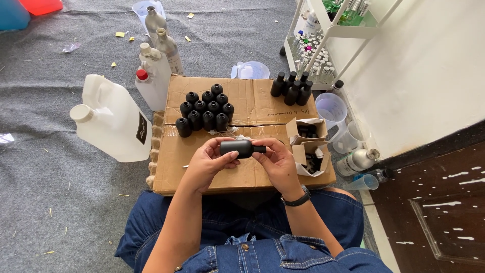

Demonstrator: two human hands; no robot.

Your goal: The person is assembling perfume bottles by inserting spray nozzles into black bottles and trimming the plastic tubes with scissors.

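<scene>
The small black bottle (236, 148) is held on its side above the flattened cardboard box (242, 174), clamped at its body by the left hand (209, 161), while its cap end is pinched by the right hand (275, 159). Capping appears to be the step in hand. A firm twist of the cap seems called for, then placement beside the cluster of capped black bottles (204, 112).

Left hand (209, 161) and right hand (275, 161) meet, fingers curled.
</scene>
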